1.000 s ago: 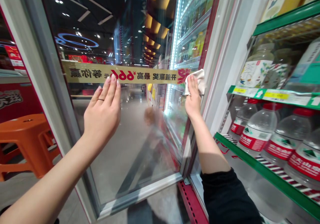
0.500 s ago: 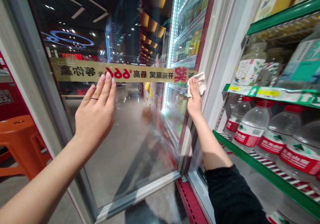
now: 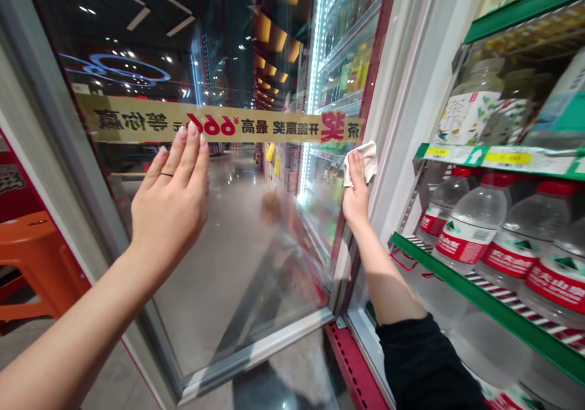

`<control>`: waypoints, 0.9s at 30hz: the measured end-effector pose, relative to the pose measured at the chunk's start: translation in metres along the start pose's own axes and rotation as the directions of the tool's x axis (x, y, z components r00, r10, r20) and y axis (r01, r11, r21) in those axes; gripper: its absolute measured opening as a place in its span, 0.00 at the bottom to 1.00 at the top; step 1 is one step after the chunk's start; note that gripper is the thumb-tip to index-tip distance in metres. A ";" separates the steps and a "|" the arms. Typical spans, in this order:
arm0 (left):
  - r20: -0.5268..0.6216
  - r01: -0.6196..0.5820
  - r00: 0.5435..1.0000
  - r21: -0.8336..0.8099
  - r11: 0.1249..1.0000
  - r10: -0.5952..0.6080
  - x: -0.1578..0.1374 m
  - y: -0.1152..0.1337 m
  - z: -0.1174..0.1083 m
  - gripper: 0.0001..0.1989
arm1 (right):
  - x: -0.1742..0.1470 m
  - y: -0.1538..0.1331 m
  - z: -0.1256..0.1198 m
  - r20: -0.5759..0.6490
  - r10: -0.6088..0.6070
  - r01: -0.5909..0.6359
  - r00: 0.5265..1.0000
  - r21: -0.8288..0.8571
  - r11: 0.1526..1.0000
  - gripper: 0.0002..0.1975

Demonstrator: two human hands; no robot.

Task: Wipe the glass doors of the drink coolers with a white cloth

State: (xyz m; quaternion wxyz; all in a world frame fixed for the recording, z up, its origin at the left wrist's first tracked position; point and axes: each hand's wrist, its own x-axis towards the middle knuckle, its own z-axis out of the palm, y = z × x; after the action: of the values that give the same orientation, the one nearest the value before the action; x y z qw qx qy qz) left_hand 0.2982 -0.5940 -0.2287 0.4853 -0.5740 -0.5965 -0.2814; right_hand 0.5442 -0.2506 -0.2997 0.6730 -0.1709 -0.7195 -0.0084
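A glass door (image 3: 256, 233) in a pale metal frame stands open in front of me. Across it runs a yellow printed strip (image 3: 256, 131) with mirrored red and black lettering. My left hand (image 3: 171, 194) lies flat against the pane, fingers stretched out, its fingertips over the strip's lower edge. It holds nothing. At the pane's right edge, just below the end of the strip, my right hand (image 3: 356, 194) presses a white cloth (image 3: 366, 159) to the glass. The cloth sticks out past the fingers, and part of it is hidden under them.
On the right, green-edged cooler shelves (image 3: 484, 312) carry several red-capped water bottles (image 3: 475, 221) and, higher up, tea bottles (image 3: 470, 105). An orange stool (image 3: 36, 258) stands at the left beyond the door frame. A red perforated panel (image 3: 351, 361) lies low by the hinge side.
My right hand and the cloth have slid slightly down the glass, uncovering the strip's right end. My left hand stays flat on the pane. The view has shifted a little.
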 end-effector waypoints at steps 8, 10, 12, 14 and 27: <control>-0.060 0.005 0.998 -0.070 0.998 -0.010 -0.001 -0.005 0.005 0.35 | -0.036 -0.038 0.014 0.125 -0.090 0.088 0.988 0.020 0.996 0.49; -0.047 -0.001 0.999 -0.088 0.996 -0.003 -0.001 -0.006 0.003 0.34 | -0.050 -0.032 0.011 0.130 -0.084 0.078 0.988 0.049 0.996 0.49; -0.023 -0.004 1.000 -0.104 0.995 0.001 0.000 -0.008 0.001 0.33 | -0.055 -0.020 0.008 0.082 -0.050 0.044 0.995 0.070 0.997 0.48; -0.011 -0.001 1.000 -0.117 0.993 0.000 0.001 -0.009 -0.001 0.33 | -0.050 -0.009 0.007 0.008 0.003 -0.003 1.000 0.086 0.996 0.46; -0.018 -0.019 1.000 -0.107 0.994 0.018 0.002 -0.009 -0.001 0.32 | -0.059 -0.026 0.009 0.145 -0.020 0.010 0.989 0.065 0.998 0.46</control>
State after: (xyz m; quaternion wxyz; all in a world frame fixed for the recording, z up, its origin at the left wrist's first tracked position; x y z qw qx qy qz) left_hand 0.2902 -0.5962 -0.2245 0.4612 -0.6024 -0.5711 -0.3133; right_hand 0.5311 -0.2866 -0.3522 0.6240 -0.1438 -0.7678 0.0222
